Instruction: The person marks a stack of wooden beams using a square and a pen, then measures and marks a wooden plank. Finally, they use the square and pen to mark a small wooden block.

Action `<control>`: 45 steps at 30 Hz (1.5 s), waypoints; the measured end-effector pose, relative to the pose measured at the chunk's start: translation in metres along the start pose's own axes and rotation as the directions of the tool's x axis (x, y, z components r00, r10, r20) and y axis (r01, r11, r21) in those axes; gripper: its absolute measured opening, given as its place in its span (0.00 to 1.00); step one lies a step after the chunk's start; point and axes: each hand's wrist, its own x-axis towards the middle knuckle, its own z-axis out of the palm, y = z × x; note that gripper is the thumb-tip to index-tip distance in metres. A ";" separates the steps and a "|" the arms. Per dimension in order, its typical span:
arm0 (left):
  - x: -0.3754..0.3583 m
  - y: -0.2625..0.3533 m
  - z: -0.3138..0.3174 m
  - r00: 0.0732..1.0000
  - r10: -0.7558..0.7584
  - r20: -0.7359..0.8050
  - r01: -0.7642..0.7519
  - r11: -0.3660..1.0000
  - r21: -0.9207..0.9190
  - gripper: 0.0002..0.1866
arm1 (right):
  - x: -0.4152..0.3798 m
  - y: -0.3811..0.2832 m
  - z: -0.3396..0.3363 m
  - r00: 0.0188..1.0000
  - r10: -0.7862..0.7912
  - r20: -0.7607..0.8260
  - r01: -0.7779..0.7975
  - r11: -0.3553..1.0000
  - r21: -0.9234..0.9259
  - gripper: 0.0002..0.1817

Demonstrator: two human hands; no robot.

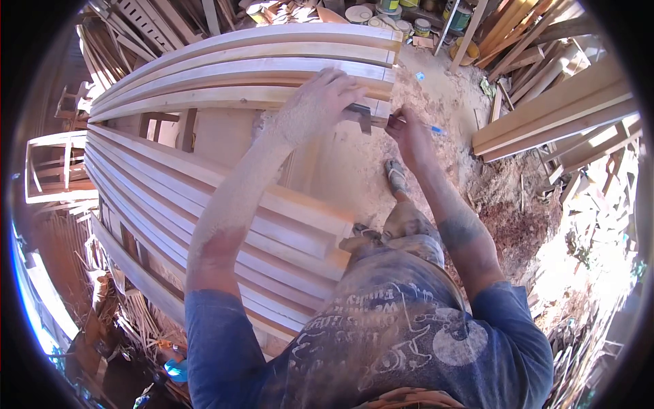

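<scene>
My left hand [323,97] reaches over the ends of the upper wooden boards [266,71], its fingers bent down at a board's edge. From under those fingers sticks out a dark L-shaped tool [363,117], close to the end of the lowest board of that group. Just right of it, my right hand [413,136] is closed with the fingertips pinched together. A blue-ended pen [434,129] shows past the right side of this hand, and a small dark reddish piece [393,123] shows at its fingertips.
A second group of long boards [225,204] lies on the left, reaching to my body. Thick beams [558,109] jut in from the right. Paint cans [422,27] and scrap wood stand at the back. My sandalled foot [395,174] is on the dusty floor [436,88].
</scene>
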 end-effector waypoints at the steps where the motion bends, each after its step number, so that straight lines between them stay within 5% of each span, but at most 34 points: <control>1: 0.000 -0.001 0.005 1.000 -0.014 0.003 0.014 0.999 -0.037 0.26 | -0.003 0.001 -0.003 0.994 -0.109 0.000 0.107 0.972 -0.209 0.17; 3: 0.001 -0.002 0.010 0.999 -0.041 0.002 0.041 0.993 -0.109 0.26 | -0.037 -0.021 0.005 0.967 -0.253 -0.024 0.201 0.820 -0.536 0.19; 6: 0.000 0.006 0.005 0.982 -0.074 0.173 0.105 0.978 -0.183 0.25 | -0.076 -0.022 0.006 0.886 -0.418 0.202 0.376 0.394 -0.839 0.14; 7: -0.002 0.011 0.007 0.975 -0.091 0.201 0.126 0.978 -0.167 0.25 | -0.080 -0.018 0.007 0.760 -0.534 0.370 0.563 0.256 -0.786 0.13; 10: -0.002 0.013 0.018 0.972 -0.109 0.209 0.137 0.983 -0.121 0.23 | -0.087 -0.018 0.014 0.549 -0.582 0.600 0.735 -0.005 -0.678 0.17; 12: -0.004 0.013 0.023 0.988 -0.096 0.120 0.109 0.989 -0.103 0.22 | -0.085 -0.013 0.019 0.529 -0.583 0.616 0.750 -0.017 -0.661 0.21; 23: -0.003 0.011 0.024 0.981 -0.118 0.153 0.149 0.966 -0.209 0.23 | -0.065 -0.007 0.027 0.440 -0.607 0.662 0.786 -0.097 -0.611 0.24; 45: -0.006 0.008 0.028 0.985 -0.098 0.144 0.131 0.963 -0.236 0.24 | -0.063 -0.005 0.027 0.447 -0.588 0.674 0.775 -0.121 -0.620 0.24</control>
